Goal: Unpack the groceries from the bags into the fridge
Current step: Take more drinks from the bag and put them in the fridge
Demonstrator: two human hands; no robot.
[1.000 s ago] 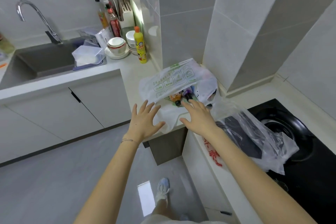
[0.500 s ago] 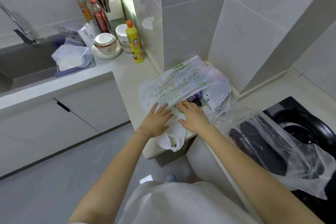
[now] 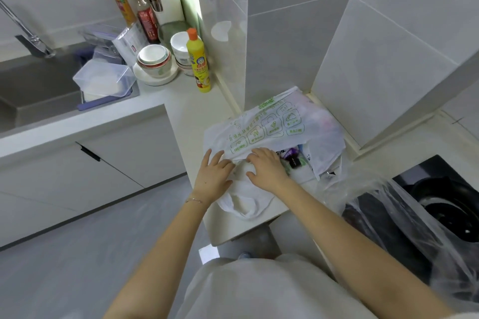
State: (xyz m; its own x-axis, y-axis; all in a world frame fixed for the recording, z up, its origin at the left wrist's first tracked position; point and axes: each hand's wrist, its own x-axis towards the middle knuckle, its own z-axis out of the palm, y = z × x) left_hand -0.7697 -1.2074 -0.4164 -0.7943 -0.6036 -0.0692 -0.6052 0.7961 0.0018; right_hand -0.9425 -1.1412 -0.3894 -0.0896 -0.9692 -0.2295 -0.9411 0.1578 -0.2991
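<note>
White green-printed plastic bag (image 3: 272,127): step looks like opening its mouth;
Left hand (image 3: 213,176): fingers straight on plastic;
Right hand (image 3: 268,168): fingers bent at rim; grasp unclear;
Next: widen mouth; reach inside

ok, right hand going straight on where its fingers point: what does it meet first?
Probably the top layer of the white plastic bag with green print; the right hand sits at its mouth edge, fingers pointing at it. The small dark purple bottle lies off to the right.

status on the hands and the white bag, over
Left hand flat on white bag, right hand curled at its opening. Dark bottle showing inside. Clear bag beside it, not in the way.
</note>
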